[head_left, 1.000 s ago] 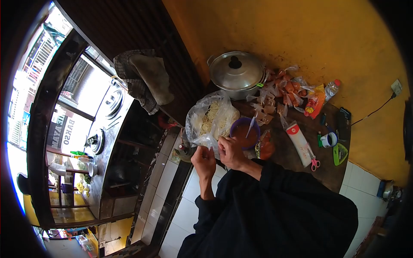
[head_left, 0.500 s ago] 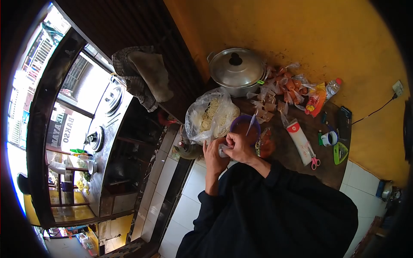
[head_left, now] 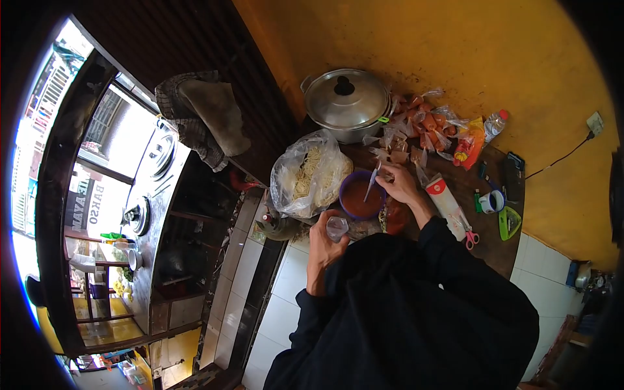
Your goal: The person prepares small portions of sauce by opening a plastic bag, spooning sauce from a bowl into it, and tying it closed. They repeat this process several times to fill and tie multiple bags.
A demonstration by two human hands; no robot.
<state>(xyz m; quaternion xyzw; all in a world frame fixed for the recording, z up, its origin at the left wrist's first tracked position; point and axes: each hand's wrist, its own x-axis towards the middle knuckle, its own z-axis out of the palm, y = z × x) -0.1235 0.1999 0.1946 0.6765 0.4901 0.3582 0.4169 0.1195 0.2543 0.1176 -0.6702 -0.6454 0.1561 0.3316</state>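
My left hand (head_left: 321,250) is wrapped round a small clear plastic bag (head_left: 337,227), its mouth held open near the table's front edge. At the right rim of a purple bowl (head_left: 353,212) of reddish-brown sauce, my right hand (head_left: 400,184) pinches the handle of a spoon (head_left: 371,184) that dips into the sauce. A large clear bag of noodles (head_left: 311,175) lies left of the bowl. Behind the bowl are small filled bags (head_left: 431,123) with orange-red and brown contents.
A lidded metal pot (head_left: 347,104) stands at the back. To the right are a long white-and-red packet (head_left: 448,205), pink scissors (head_left: 472,239), a white cup (head_left: 492,201), a green holder (head_left: 510,223) and a bottle (head_left: 496,123). A cloth (head_left: 211,117) hangs at left.
My hands have moved apart. My right hand has gone from the small bag to the spoon and taken hold of it. The small bag is now open in my left hand.
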